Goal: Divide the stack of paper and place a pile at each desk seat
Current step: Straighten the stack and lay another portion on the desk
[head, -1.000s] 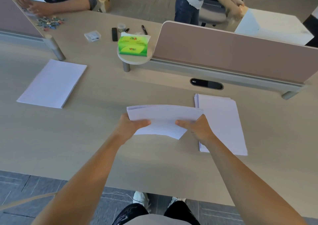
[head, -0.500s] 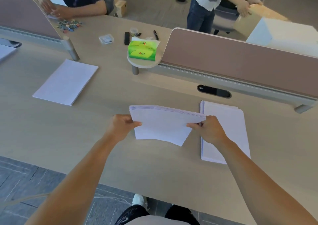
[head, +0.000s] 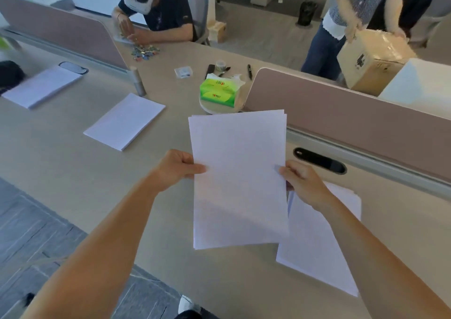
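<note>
I hold a sheaf of white paper (head: 239,177) up above the desk, its face turned toward me. My left hand (head: 177,167) pinches its left edge and my right hand (head: 301,184) pinches its right edge. Under my right forearm a pile of paper (head: 317,245) lies flat on the desk, partly hidden. A second pile (head: 124,122) lies at the seat to the left. A third pile (head: 41,86) lies further left.
Pink divider panels (head: 353,113) run along the back of the beige desk (head: 61,162). A green tissue pack (head: 219,92) stands on a small round shelf. A seated person (head: 158,13) sorts small pieces; another person (head: 361,13) handles a cardboard box (head: 373,59).
The sheaf has been lifted and tilted from lying nearly flat to facing me. The view has swung left and upward, bringing a third pile into sight.
</note>
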A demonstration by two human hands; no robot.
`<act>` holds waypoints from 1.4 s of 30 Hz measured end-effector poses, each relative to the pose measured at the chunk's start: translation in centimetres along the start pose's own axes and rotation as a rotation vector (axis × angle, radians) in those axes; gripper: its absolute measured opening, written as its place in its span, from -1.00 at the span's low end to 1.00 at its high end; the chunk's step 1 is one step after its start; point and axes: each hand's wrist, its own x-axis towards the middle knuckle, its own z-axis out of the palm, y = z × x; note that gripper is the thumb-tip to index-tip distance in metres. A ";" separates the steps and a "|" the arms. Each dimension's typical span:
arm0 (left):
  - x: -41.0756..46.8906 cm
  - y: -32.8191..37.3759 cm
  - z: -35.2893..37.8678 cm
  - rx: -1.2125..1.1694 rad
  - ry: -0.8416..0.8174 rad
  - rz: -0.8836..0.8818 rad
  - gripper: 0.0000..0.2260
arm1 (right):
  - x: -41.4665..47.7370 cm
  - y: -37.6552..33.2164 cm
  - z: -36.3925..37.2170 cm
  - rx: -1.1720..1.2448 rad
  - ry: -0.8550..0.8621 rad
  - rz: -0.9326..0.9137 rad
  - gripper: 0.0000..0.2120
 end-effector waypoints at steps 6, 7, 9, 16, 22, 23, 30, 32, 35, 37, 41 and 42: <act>0.9 -2.3 1.1 -0.108 -0.054 -0.183 -0.87 | 0.8 3.0 3.2 0.095 0.176 0.095 -0.66; 1.0 -3.0 1.2 -0.128 -0.058 -0.193 -0.89 | 1.0 3.2 3.6 0.114 0.192 0.116 -0.66; 1.1 -4.3 1.6 -0.207 -0.068 -0.215 -0.85 | 1.6 4.0 4.9 0.124 0.204 0.171 -0.68; 5.6 -9.0 1.6 0.071 0.205 -0.086 -0.70 | 5.4 3.1 13.5 0.134 0.311 0.277 -0.71; 10.8 -7.4 -4.4 0.355 0.362 0.261 -0.76 | 10.7 -0.7 19.6 0.089 0.546 0.060 -0.78; 11.6 -6.8 -5.3 0.335 0.389 0.344 -0.77 | 11.4 -1.4 20.4 0.096 0.592 -0.009 -0.79; 16.0 -9.0 -8.4 0.240 0.495 0.741 -0.58 | 14.7 1.4 24.0 0.103 0.864 -0.345 -0.83; 16.8 -11.8 -8.3 0.269 0.479 0.757 -0.71 | 15.2 4.5 25.0 0.066 0.874 -0.325 -0.73; 17.6 -14.4 -7.8 0.253 0.496 0.742 -0.66 | 16.2 7.2 25.7 0.043 0.874 -0.397 -0.66; 17.9 -14.7 -7.5 0.212 0.521 0.743 -0.62 | 16.8 7.6 25.8 0.073 0.929 -0.437 -0.48; 19.0 -14.1 -7.1 0.214 0.574 0.701 -0.59 | 18.1 7.9 25.5 0.153 1.017 -0.424 -0.48; 19.2 -13.8 -6.9 0.209 0.575 0.689 -0.64 | 18.4 7.5 25.5 0.150 1.021 -0.396 -0.55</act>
